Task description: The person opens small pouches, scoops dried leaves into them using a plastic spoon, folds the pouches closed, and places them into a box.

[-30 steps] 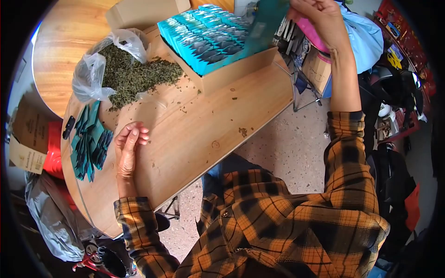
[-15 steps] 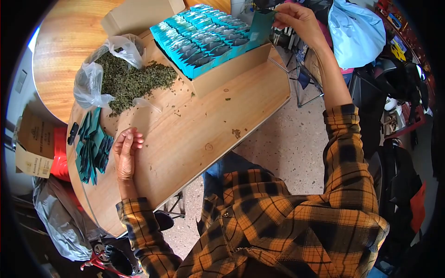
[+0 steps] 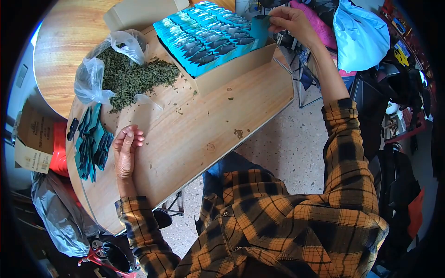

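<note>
My right hand (image 3: 289, 23) pinches the top edge of a teal foil packet (image 3: 260, 30) at the right end of a cardboard box (image 3: 234, 69). The packet stands upright, its lower part hidden inside the box. Tight rows of similar teal packets (image 3: 204, 34) fill the box. My left hand (image 3: 125, 148) rests on the wooden table (image 3: 185, 134), fingers loosely curled and nothing in them. Just left of it lies a fanned pile of flat dark-teal packets (image 3: 92, 143). Beyond it, dried green leaves (image 3: 134, 78) spill out of a clear plastic bag (image 3: 90, 83).
A small black object (image 3: 72, 129) lies at the table's left edge. Behind is a round wooden table (image 3: 55, 69). An open carton (image 3: 34, 143) stands at left. A light-blue bag (image 3: 359, 37) and a folding metal frame (image 3: 303, 99) are at right. Leaf crumbs dot the tabletop.
My right hand has moved slightly down and left, lowering the packet at the box's end. My left hand stays in place. The whole view has shifted slightly.
</note>
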`<state>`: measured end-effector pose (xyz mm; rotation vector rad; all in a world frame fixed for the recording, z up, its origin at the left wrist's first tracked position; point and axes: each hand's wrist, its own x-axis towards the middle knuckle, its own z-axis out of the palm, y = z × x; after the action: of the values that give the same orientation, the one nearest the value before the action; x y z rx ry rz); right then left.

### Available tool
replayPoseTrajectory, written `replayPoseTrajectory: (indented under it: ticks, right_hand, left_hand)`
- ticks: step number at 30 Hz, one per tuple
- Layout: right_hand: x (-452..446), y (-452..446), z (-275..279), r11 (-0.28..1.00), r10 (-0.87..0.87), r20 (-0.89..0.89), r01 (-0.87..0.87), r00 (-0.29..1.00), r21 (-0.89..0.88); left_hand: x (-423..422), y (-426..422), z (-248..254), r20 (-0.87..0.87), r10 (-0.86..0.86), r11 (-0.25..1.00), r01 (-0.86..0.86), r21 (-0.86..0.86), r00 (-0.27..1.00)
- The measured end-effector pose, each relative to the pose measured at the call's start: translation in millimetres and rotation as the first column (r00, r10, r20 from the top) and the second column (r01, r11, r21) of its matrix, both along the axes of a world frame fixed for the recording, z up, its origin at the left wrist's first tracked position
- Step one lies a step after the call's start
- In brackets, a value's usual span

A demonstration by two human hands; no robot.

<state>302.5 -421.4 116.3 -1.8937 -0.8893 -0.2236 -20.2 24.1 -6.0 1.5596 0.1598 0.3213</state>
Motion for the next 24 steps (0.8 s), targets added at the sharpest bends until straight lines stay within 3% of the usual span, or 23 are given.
replayPoseTrajectory:
  ticks: [6, 8, 18, 24]
  right_hand:
    - [-8.2, 6.3, -12.4, 0.999, 0.041, -0.033, -0.042, 0.999, -0.003]
    - [-7.2, 5.2, -14.6, 0.993, 0.050, -0.073, -0.058, 0.996, -0.102]
    - [-9.5, 9.0, -27.7, 0.993, 0.067, -0.133, -0.078, 0.989, -0.086]
    - [-18.5, -1.0, -17.0, 0.992, -0.047, -0.055, 0.040, 0.997, -0.120]
  left_hand:
    - [0.1, -1.5, 2.2, -0.014, 0.003, 1.000, -0.003, 0.004, 1.000]
    - [0.1, -2.2, 2.6, -0.017, 0.005, 1.000, -0.005, 0.007, 1.000]
    - [-0.2, -2.5, 2.7, -0.011, -0.005, 1.000, 0.005, 0.016, 1.000]
    - [-0.2, -4.9, 4.9, -0.018, 0.021, 1.000, -0.021, -0.001, 1.000]
